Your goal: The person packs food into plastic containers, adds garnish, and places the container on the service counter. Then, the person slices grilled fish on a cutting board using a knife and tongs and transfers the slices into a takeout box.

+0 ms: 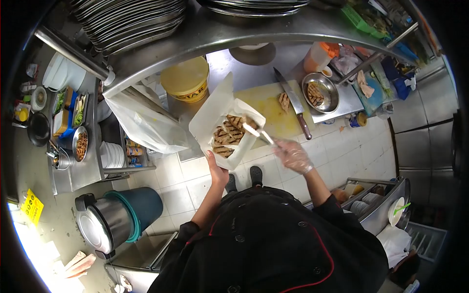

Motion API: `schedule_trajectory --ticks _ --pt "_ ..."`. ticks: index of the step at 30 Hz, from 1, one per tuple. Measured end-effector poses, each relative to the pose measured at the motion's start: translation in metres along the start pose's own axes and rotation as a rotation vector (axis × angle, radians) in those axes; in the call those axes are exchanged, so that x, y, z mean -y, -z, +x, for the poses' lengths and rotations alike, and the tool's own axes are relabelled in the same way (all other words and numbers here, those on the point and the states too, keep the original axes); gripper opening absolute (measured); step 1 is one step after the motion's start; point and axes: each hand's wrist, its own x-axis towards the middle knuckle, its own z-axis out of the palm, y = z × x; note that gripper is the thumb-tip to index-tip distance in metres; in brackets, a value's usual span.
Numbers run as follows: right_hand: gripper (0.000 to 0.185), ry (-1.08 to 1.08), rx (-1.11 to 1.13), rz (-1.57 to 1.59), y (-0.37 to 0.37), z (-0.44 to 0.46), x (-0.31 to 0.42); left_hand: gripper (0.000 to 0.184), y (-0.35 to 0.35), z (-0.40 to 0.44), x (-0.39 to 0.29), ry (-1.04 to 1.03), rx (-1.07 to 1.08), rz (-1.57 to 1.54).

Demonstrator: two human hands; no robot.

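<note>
My left hand (217, 171) is closed on the near edge of a white takeout box (206, 116), its lid tilted up at the left. Several grilled meat pieces (227, 136) with dark char stripes lie inside. In a clear plastic glove, my right hand (294, 156) grips metal tongs (263, 135), whose tips reach over the right side of the box, blurred by motion. They are at a meat piece there; whether they pinch it I cannot tell. Beyond, a yellowed cutting board (264, 117) carries one meat piece (284, 101) and a large knife (292, 100).
Right of the board stands a steel bowl (328, 103) with more grilled meat. A yellow tub (188, 78) is behind the box. A steel shelf (244, 31) stacked with plates hangs over the counter. A rice cooker (100, 227) stands at lower left.
</note>
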Motion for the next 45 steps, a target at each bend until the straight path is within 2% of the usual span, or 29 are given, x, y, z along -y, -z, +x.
schedule_trajectory --ticks 2,5,8,11,14,17,19,23,26,29,32,38,41,45 --pt "0.044 0.294 -0.108 -0.133 -0.018 0.005 0.017 0.066 -0.008 -0.004 -0.001 0.0 0.043 0.01" --pt "0.048 0.09 0.1 -0.26 -0.027 0.008 0.036 0.066 -0.011 -0.007 0.0 0.011 0.033 0.02" --pt "0.05 0.157 0.08 -0.259 -0.006 0.002 0.039 0.066 -0.004 -0.008 0.002 0.019 0.005 0.016" --pt "0.051 0.123 -0.142 -0.208 0.013 -0.005 0.01 0.067 0.008 -0.01 0.0 0.003 0.031 -0.012" --pt "0.055 -0.442 -0.036 -0.263 0.023 0.009 -0.029 0.066 0.015 -0.015 -0.004 -0.006 0.003 -0.022" --pt "0.058 -0.452 -0.204 -0.353 -0.003 0.02 -0.073 0.065 0.011 -0.022 -0.01 0.015 -0.043 -0.033" --pt "0.06 -0.443 -0.22 -0.371 -0.02 0.029 -0.095 0.066 0.012 -0.023 -0.011 0.001 -0.031 -0.022" --pt "0.062 -0.404 -0.319 -0.381 -0.032 0.044 -0.097 0.066 0.014 -0.024 -0.011 -0.007 -0.024 -0.022" --pt "0.062 -0.503 -0.271 -0.306 -0.024 0.061 -0.082 0.066 0.012 -0.026 -0.012 -0.02 0.001 -0.021" --pt "0.062 -0.49 -0.255 -0.267 -0.022 0.076 -0.086 0.065 0.006 -0.028 -0.014 -0.036 -0.044 -0.007" --pt "0.056 -0.464 -0.384 -0.296 -0.033 0.082 -0.094 0.065 0.0 -0.033 -0.017 -0.038 -0.032 -0.001" --pt "0.034 -0.372 -0.518 -0.328 -0.034 0.07 -0.109 0.066 0.017 -0.021 -0.008 -0.031 -0.052 -0.003" --pt "0.025 -0.548 -0.272 0.592 -0.015 0.052 -0.09 0.067 0.019 -0.016 -0.005 -0.053 -0.034 0.007" --pt "0.034 -0.476 -0.255 0.889 -0.002 0.029 -0.057 0.07 0.031 0.0 0.004 -0.015 0.039 -0.034"
